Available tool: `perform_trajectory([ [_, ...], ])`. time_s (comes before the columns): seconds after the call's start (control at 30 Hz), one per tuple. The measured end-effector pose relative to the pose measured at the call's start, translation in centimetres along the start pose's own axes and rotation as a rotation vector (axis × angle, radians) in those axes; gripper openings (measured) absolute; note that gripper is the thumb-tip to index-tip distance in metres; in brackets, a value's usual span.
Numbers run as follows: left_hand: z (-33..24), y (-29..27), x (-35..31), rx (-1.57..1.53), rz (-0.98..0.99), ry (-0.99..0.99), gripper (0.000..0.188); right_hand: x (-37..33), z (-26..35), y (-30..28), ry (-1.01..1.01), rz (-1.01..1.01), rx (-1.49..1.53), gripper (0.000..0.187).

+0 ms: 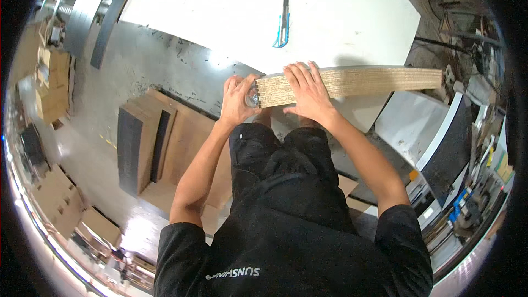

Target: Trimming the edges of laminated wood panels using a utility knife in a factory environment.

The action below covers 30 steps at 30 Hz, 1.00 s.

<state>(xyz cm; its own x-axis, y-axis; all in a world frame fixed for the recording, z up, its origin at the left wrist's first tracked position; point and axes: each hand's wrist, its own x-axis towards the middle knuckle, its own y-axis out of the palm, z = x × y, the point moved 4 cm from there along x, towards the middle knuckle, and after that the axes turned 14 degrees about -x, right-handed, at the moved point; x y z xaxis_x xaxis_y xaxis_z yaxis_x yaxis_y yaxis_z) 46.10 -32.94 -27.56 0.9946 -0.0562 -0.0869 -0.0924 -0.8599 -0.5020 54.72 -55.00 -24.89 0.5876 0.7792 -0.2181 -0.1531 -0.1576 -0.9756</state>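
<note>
A long bundle of thin, tan-edged strips (363, 81) lies across in front of me at the near edge of the white table (352, 11). My left hand (238, 100) is at its left end, fingers and thumb curled around a small, clear, round thing (253, 99) pressed against the dark, ragged end. What that round thing is, I cannot make out. Across the bundle rests my right hand (309, 92), its fingers over the far edge and its thumb on the near side, gripping it. Beyond the bundle, a blue utility knife (282, 25) lies on the table.
Left of my legs, a thick dark-faced stack (129, 148) stands by brown boards (187, 143). Cardboard boxes (52, 85) sit at the far left. Long dark panels (91, 11) lean beyond the table's left edge. A curved dark panel (448, 154) and clutter fill the right side.
</note>
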Motion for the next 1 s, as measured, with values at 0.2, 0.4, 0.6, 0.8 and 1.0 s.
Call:
perform_trajectory([
  [0.2, 1.6, -3.4, 4.6, 0.293, 0.277, -0.027, 0.051, -0.1, -0.5, 0.6, 0.030, -0.100, -0.014, 0.092],
  [0.4, -1.6, 0.1, 19.4, 0.168, -0.179, -0.376, 0.060, -0.3, -0.4, 0.2, 0.031, -0.143, -0.001, 0.084],
  [0.6, 0.2, 4.0, 22.7, 0.257, -0.120, -0.397, 0.060, 0.7, 0.4, -0.1, -0.004, -0.161, -0.003, 0.084],
  [0.8, 3.8, -0.8, 10.5, -0.327, -0.214, -0.436, 0.053, -0.3, -0.8, 1.3, 0.022, -0.191, -0.030, 0.082],
  [1.0, 1.8, 1.4, -0.9, -0.649, -0.420, -0.518, 0.066, -0.2, -0.4, 1.0, -0.010, -0.180, 0.003, 0.080],
])
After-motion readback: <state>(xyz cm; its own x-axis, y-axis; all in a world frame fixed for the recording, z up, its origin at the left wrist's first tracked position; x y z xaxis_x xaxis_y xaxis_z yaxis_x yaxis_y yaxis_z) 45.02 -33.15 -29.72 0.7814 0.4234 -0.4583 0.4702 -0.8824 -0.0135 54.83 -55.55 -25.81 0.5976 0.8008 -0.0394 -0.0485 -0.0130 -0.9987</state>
